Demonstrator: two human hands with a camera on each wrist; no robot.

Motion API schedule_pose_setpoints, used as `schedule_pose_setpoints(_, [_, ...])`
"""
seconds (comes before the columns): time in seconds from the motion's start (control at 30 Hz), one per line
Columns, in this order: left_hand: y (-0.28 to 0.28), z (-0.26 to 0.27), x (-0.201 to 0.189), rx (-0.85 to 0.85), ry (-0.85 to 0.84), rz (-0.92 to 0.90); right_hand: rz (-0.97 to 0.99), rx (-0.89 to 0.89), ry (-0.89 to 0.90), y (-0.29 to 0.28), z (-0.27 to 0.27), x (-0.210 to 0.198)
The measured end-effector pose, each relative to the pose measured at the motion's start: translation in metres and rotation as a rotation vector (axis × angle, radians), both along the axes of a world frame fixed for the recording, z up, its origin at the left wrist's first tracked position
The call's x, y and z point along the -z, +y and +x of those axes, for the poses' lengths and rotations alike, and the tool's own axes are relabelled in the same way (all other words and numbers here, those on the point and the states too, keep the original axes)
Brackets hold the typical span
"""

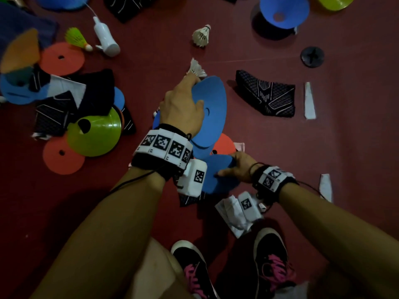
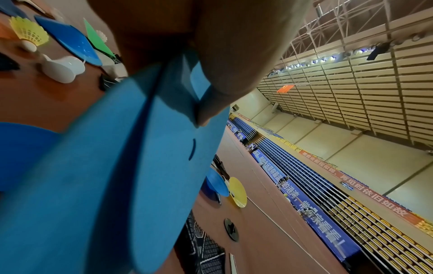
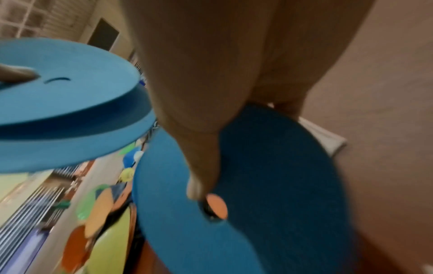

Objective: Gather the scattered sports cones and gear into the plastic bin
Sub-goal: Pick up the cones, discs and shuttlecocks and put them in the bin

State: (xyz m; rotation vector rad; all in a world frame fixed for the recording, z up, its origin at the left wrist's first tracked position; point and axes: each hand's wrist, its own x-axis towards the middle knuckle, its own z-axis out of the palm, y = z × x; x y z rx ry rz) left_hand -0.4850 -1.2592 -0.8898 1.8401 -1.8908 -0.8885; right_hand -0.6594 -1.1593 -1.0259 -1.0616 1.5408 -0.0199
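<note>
The dark red floor [image 1: 323,147] around my feet is littered with gear, and no plastic bin shows in any view, so I can't say where it stands. To my left sits a heap: a lime dome cone [image 1: 95,134] on top of flat orange discs [image 1: 62,156], with black patterned fabric pieces [image 1: 56,117] tangled among them. Another black fabric piece [image 1: 267,96] lies alone to my right, and a blue dome cone [image 1: 285,11] rests farther off

My left hand [image 1: 183,106] grips a stack of flat blue discs [image 1: 209,108], thumb curled over the top face and fingers underneath, the stack tilted on edge; the wrist view shows at least two layers. My right hand [image 1: 237,167] pinches another blue disc [image 1: 218,173] at its rim, thumb lying across the face toward the centre hole, lifting it off an orange disc [image 1: 224,145] below

These discs look like thin foam or soft rubber: light, bendy, a bit grippy, not fragile. I judge the rim pinch is the right hold, and sliding this one against the stack would let one hand carry them all. Held loosely, a stack could fan apart

Smaller things wait: a white bottle-shaped handle with a cord [image 1: 105,37], a black round cap [image 1: 312,57], a white feather shuttlecock [image 1: 201,35], a yellow one [image 1: 77,38]; those feathers crush easily, so I'd take them by the cork
</note>
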Motion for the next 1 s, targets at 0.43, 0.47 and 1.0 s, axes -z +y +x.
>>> schedule_pose_setpoints(0.43, [-0.003, 0.024, -0.002, -0.058, -0.049, -0.072, -0.181, -0.163, 0.54, 0.019, 0.032, 0.041])
schedule_pose_setpoints(0.47, [-0.003, 0.024, -0.002, -0.059, -0.049, -0.068, -0.202, -0.162, 0.521, 0.022, 0.03, 0.038])
schedule_pose_setpoints(1.0, [-0.017, -0.01, -0.044, -0.167, 0.127, -0.142, -0.38, 0.42, 0.281, -0.036, -0.021, -0.098])
